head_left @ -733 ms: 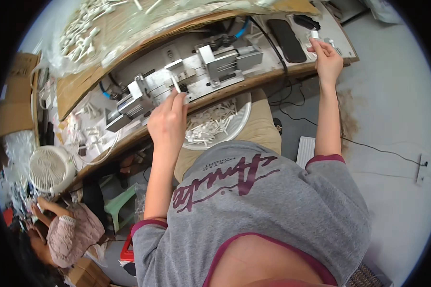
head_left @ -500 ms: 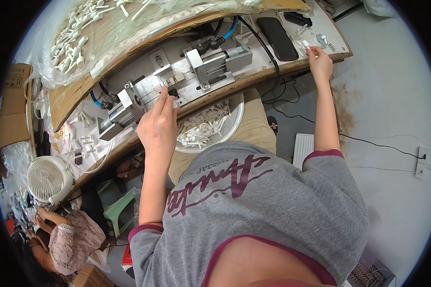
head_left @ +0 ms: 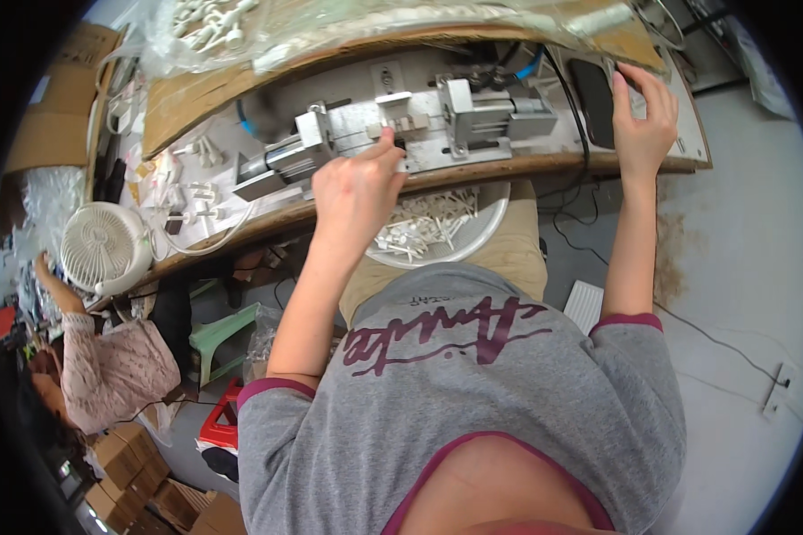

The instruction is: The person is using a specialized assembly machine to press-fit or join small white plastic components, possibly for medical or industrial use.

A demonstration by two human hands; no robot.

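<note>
Your left hand (head_left: 357, 193) touches the fixture (head_left: 407, 124); your right hand (head_left: 646, 127) is beside the phone (head_left: 589, 98). Neither grip's state can be told. White pieces (head_left: 426, 223) partly fill the basin (head_left: 499, 218); completion unverified.

Metal fixture (head_left: 430, 143), silver, lying along workbench (head_left: 544, 168)

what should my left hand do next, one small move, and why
Probably ease the left hand back from the pale block: one of its fingers seems to touch it, between the left metal slide and the right metal slide. What lies under the fingertip is hidden.
</note>
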